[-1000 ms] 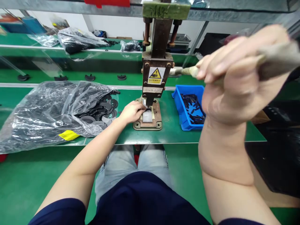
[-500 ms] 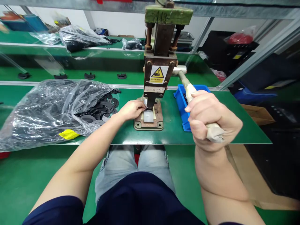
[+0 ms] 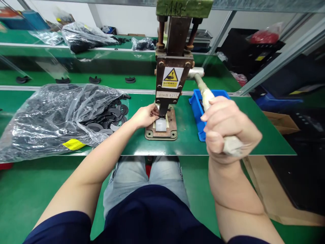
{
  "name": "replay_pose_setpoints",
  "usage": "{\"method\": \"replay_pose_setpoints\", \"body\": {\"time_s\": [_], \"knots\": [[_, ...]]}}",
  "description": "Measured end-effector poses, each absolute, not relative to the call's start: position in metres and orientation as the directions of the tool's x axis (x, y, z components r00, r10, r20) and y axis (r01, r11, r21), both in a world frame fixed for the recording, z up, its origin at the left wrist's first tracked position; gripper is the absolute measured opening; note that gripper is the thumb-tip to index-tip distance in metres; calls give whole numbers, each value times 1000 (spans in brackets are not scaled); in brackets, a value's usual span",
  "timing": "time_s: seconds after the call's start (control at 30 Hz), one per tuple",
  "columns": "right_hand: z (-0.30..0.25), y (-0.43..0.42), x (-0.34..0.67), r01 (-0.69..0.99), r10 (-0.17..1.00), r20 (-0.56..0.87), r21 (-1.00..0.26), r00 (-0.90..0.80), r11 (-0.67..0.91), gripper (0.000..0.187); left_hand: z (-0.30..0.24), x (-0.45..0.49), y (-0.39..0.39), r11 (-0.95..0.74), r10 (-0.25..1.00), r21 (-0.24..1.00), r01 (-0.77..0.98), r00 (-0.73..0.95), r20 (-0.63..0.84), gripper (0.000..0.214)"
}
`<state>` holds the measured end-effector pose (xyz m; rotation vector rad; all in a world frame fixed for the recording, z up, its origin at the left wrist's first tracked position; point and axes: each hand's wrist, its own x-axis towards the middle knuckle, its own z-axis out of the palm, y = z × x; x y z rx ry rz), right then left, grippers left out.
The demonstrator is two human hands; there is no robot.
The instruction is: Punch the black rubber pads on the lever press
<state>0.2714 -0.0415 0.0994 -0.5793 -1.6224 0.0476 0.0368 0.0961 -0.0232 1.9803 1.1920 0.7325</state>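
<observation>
A hand press (image 3: 169, 79) with a hazard sticker stands in front of me on the worktable. My right hand (image 3: 230, 127) is wrapped round its lever (image 3: 207, 96), a bar covered in pale wrapping. At the press base (image 3: 172, 127), my left hand (image 3: 146, 116) has its thumb and fingers pinched together beside the ram (image 3: 163, 109). Whatever those fingers hold is too small and hidden to name. A pale translucent block (image 3: 160, 124) sits on the base just below the ram.
A clear plastic bag (image 3: 50, 118) spills curved black parts (image 3: 114, 113) to the left. A blue bin (image 3: 196, 105) stands right of the press. Several black curved pieces (image 3: 94, 80) lie on the strip behind. A metal frame post (image 3: 281, 56) slants at right.
My left fingers have shifted slightly at the ram, the index finger now raised more. The lever and my right hand are in nearly the same place. The view has tilted a little.
</observation>
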Motion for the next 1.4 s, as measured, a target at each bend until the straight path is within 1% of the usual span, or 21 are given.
{"method": "replay_pose_setpoints", "body": {"time_s": [0.13,0.2,0.23,0.3,0.37,0.43,0.53,0.6,0.67,0.73,0.8,0.87,0.93,1.0,1.07,1.17,1.23,1.3,1.37,1.4], "knots": [[66,-43,277,376,388,919,-338,-64,863,28,-18,27,95,-319,894,803,503,440,80,24],[58,-41,278,372,362,931,-322,-41,871,29,-11,7,97,-335,903,761,556,420,91,25],[56,-39,277,365,335,942,-302,-27,880,30,-8,-6,98,-339,916,714,612,386,104,25],[55,-35,274,357,288,957,-275,17,892,34,-2,-36,101,-322,942,575,752,315,116,27],[55,-32,271,355,273,961,-273,49,894,36,1,-63,102,-311,947,422,851,317,58,31],[55,-29,268,349,270,960,-277,67,895,37,0,-81,99,-347,924,296,890,379,-54,40],[54,-28,267,338,249,964,-266,92,903,38,-5,-85,89,-381,897,153,912,405,-177,65],[53,-28,267,336,244,965,-262,95,905,37,-9,-78,81,-343,915,77,936,351,-200,73],[54,-29,268,339,262,962,-273,80,900,35,-12,-70,74,-289,938,30,957,289,-189,74],[55,-32,269,344,288,956,-292,65,892,33,-14,-63,71,-239,957,28,971,240,-162,73],[56,-34,270,350,311,949,-311,58,884,32,-17,-60,71,-194,966,59,979,201,-164,73],[57,-36,270,355,324,944,-323,58,878,31,-21,-60,74,-157,964,124,980,180,-197,71],[57,-37,270,358,329,943,-327,56,875,31,-26,-61,78,-136,954,216,967,187,-235,67],[57,-36,270,356,324,944,-322,55,877,31,-29,-61,80,-142,949,279,950,211,-233,65],[56,-35,270,349,313,948,-314,59,883,32,-27,-62,79,-154,959,266,952,209,-193,63],[55,-33,270,331,296,953,-299,60,895,33,-17,-62,73,-122,979,180,976,149,-142,58],[55,-33,270,325,293,955,-294,55,899,34,-11,-60,67,-90,980,129,988,110,-164,57],[56,-33,270,331,294,954,-296,56,896,35,-9,-59,63,-78,971,92,993,96,-218,56],[56,-34,269,338,295,954,-298,62,893,35,-12,-58,62,-74,961,98,992,97,-259,52],[56,-34,269,340,294,954,-297,63,892,34,-15,-57,62,-68,958,124,990,99,-268,50]]}}
